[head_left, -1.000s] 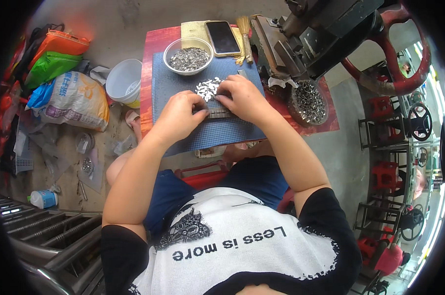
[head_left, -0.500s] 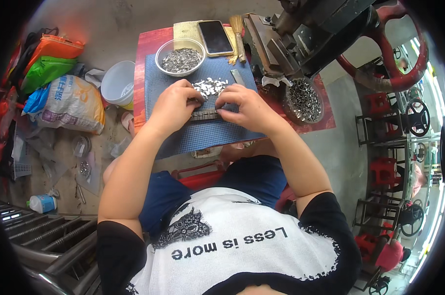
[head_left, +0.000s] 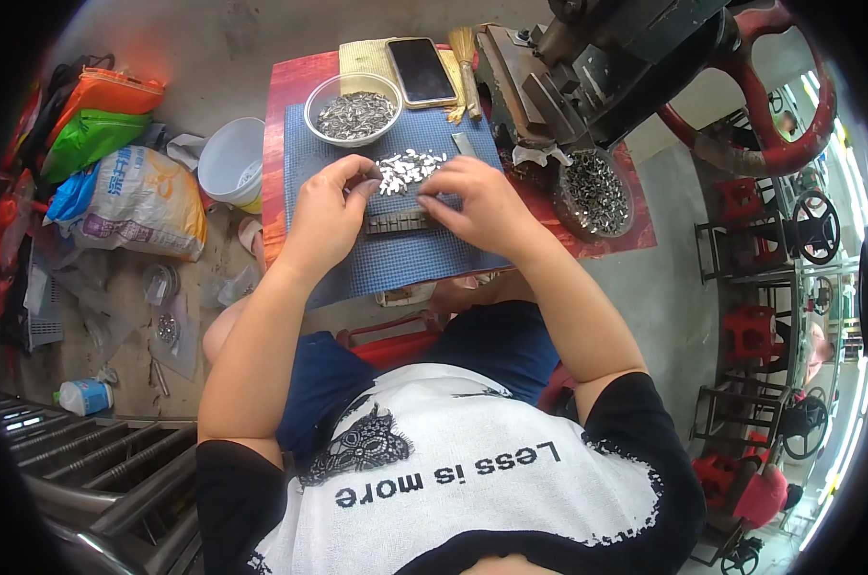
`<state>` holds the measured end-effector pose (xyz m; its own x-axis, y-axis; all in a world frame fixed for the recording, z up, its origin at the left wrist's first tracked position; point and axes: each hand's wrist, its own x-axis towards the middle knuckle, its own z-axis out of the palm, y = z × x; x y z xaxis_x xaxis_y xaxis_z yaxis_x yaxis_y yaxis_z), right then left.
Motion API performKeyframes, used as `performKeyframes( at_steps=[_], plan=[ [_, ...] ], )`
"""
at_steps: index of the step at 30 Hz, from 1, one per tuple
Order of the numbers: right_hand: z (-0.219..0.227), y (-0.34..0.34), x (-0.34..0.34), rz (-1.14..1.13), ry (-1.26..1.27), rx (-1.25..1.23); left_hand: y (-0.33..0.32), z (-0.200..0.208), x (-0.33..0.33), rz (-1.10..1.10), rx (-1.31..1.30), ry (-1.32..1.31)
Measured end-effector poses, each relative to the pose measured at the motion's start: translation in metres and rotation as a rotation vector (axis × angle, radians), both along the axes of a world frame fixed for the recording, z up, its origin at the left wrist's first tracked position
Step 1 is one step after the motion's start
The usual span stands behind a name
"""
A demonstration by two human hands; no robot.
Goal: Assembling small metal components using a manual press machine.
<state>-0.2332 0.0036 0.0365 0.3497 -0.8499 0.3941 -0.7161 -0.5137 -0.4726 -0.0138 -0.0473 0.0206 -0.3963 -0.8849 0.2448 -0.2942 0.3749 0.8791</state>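
A loose pile of small white and silvery metal pieces [head_left: 407,172] lies on the blue textured mat [head_left: 357,273]. My left hand [head_left: 331,213] is at the pile's left edge, thumb and forefinger curled close together. At its right edge is my right hand [head_left: 480,203], fingers bent and thumb drawn in toward them. Whatever is between either set of fingertips is too small to make out. Just below the pile a slotted metal bar [head_left: 396,222] lies crosswise, its right end near my right thumb. Beyond the pile stands a clear bowl [head_left: 311,120] filled with small metal parts.
A phone [head_left: 422,72] and a straw brush [head_left: 464,67] lie at the table's far side. A dark machine [head_left: 549,96] with a red handwheel [head_left: 760,105] looms at right, above a tub of metal parts [head_left: 592,192]. A flat metal strip [head_left: 464,146] lies beyond my right hand.
Both hands have shifted slightly away from the slotted bar toward the pile, and more of the bar now shows. My left fingertips have come up to the pile's edge.
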Motion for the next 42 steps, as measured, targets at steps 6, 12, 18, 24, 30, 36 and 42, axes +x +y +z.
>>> performKeyframes(
  at_steps=[6, 12, 18, 24, 30, 36, 42],
  plan=[
    [-0.019, -0.023, 0.01, -0.055, 0.072, -0.002, 0.016, 0.003, -0.003, 0.034, 0.096, -0.031],
    [-0.015, -0.013, 0.006, -0.047, 0.006, -0.018, 0.024, -0.008, -0.014, -0.041, -0.098, -0.145],
    [-0.007, 0.009, 0.0, 0.081, -0.049, 0.025, 0.022, -0.001, -0.015, -0.064, -0.121, -0.236],
    [-0.017, 0.009, 0.006, 0.045, -0.006, -0.051, 0.02, 0.002, -0.012, -0.071, -0.077, -0.258],
    [-0.004, 0.018, 0.01, -0.042, 0.005, -0.129, 0.028, 0.001, 0.001, -0.025, -0.193, -0.27],
    [-0.014, 0.021, -0.009, -0.301, -0.213, -0.005, 0.032, 0.007, 0.024, 0.031, -0.083, -0.303],
    [-0.026, 0.013, 0.012, -0.24, -0.083, 0.009, 0.031, -0.001, 0.019, 0.015, -0.072, -0.35]
  ],
)
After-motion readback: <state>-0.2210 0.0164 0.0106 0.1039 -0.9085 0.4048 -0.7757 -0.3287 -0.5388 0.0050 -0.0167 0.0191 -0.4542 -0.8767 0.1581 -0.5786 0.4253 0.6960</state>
